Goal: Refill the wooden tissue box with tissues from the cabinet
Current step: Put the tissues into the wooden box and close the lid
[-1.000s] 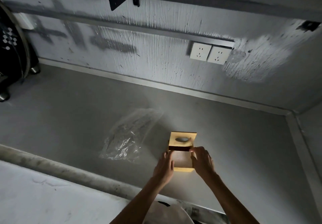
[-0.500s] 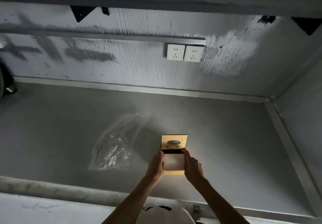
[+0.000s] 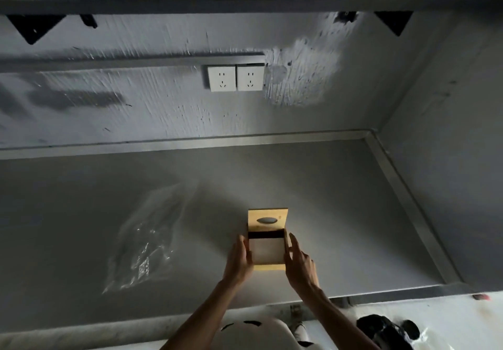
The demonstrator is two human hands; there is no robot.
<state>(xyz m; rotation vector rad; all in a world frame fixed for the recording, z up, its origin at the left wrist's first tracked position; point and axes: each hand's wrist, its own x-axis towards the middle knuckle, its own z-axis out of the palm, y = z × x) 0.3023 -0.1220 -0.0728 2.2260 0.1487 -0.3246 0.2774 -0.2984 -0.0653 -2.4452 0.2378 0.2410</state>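
Observation:
The wooden tissue box stands on the grey counter. Its lid, with an oval slot, is raised upright at the far side. White tissues fill the open box. My left hand rests against the box's left side. My right hand sits at the right side, fingers spread and touching the edge.
A crumpled clear plastic wrapper lies on the counter left of the box. Two white wall sockets are on the back wall. A side wall closes the right. A dark object lies on the floor at the lower right.
The view has swung to the right, showing more of the right wall. My fingers have come off the tissues and now sit at the box's sides.

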